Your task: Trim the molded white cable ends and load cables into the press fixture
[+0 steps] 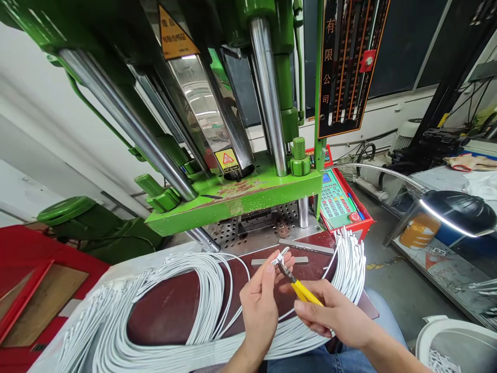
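Observation:
My left hand (261, 298) is closed, its thumb and fingers pinching the white end of a cable (280, 257). In my right hand (337, 311) is a pair of yellow-handled cutting pliers (305, 292). The dark jaws of the pliers touch the white cable end at my left fingertips. Whether the jaws are fully closed is too small to tell. A large coiled bundle of white cables (212, 300) lies on the dark red tabletop (166, 311) around and under my hands. More cable ends (351, 259) stand bunched at the right.
A green press (236, 202) with steel columns rises behind the table. Two flat metal bars (306, 246) lie before it. To the right are a red control box (341, 202), a lit lamp (458, 212) and a white bucket (458, 331) holding small white scraps.

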A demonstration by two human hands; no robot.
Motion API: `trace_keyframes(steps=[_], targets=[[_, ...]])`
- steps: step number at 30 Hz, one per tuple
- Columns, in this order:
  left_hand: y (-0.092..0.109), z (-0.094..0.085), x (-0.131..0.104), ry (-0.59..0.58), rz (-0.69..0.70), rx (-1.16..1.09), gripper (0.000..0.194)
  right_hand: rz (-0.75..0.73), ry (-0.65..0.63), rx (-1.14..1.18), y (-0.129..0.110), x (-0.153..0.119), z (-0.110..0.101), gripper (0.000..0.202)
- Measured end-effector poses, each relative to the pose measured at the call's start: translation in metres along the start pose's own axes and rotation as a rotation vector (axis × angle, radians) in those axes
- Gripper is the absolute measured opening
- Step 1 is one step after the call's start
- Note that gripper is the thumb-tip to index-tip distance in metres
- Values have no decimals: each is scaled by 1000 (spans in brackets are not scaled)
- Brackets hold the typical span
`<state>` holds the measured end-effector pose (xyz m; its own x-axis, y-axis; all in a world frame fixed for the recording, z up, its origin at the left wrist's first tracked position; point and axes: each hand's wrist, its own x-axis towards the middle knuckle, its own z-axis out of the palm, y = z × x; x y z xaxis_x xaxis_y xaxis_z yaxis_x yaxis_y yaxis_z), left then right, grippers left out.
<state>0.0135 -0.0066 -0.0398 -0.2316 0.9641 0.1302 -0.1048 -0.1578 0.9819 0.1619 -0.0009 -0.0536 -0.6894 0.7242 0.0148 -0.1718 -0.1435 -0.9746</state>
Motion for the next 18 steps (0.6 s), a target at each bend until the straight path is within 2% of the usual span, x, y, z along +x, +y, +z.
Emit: trace_keyframes(steps=[2,5,6,8,10,12,14,16,18], targets=[[0,1,-1,25,15,48,41,-133,227,-369,1,0,5,45],[-2,0,-3,48,72,151,42,-245,561,-836,7,0,14,59],[-3,-1,-3,50,95,183,41,-251,623,-922,10,1,15,62],[-4,-2,-4,55,142,233,40,-248,653,-980,11,0,17,62],[-5,-3,-3,54,168,254,39,-231,585,-907,8,-1,15,58],[-4,-4,-3,37,162,226,38,-198,447,-718,2,-3,11,50],[-3,-4,-2,13,132,157,39,-121,234,-408,-3,-3,4,45],[-1,-4,0,-8,96,67,40,1,-2,-37,-5,-2,-2,53],[0,-3,1,-27,60,-23,40,101,-144,223,-6,-1,-5,63]])
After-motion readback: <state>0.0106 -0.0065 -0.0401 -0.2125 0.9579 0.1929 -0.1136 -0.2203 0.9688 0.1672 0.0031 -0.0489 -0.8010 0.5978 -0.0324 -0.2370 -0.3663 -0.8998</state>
